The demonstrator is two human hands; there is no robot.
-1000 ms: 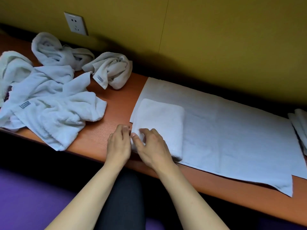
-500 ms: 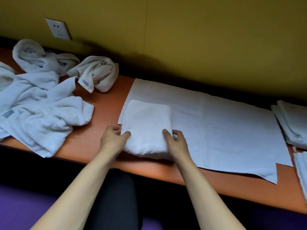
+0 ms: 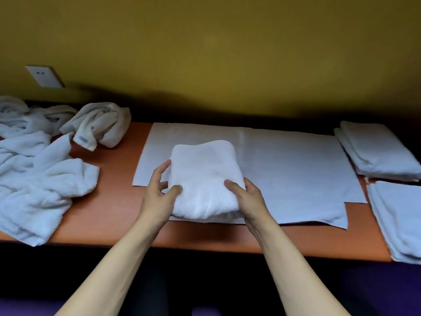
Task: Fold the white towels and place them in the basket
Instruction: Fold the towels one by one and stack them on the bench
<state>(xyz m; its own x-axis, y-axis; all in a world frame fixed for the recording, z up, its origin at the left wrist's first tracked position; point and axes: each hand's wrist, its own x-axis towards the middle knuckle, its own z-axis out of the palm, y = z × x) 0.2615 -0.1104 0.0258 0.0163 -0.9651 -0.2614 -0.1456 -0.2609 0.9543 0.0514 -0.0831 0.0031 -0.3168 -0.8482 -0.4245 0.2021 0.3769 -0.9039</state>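
Left of the folded towel (image 3: 202,179), a heap of crumpled towels (image 3: 38,179) sprawls over the orange table (image 3: 109,206), reaching its near edge; behind that heap, farther from the folded towel, a rolled towel with a small label (image 3: 100,127) lies under a wall socket (image 3: 44,76); the left hand (image 3: 159,192) grips the folded towel's left side, thumb on top and fingers curled along the edge; the folded towel sits on a flat white cloth (image 3: 284,169) spread over the table; the right hand (image 3: 248,197) clasps its right near corner, thumb pressed on top; right of the folded towel, past the cloth's edge, one folded stack (image 3: 378,151) lies toward the wall and a nearer folded stack (image 3: 398,215) overhangs the table's front.
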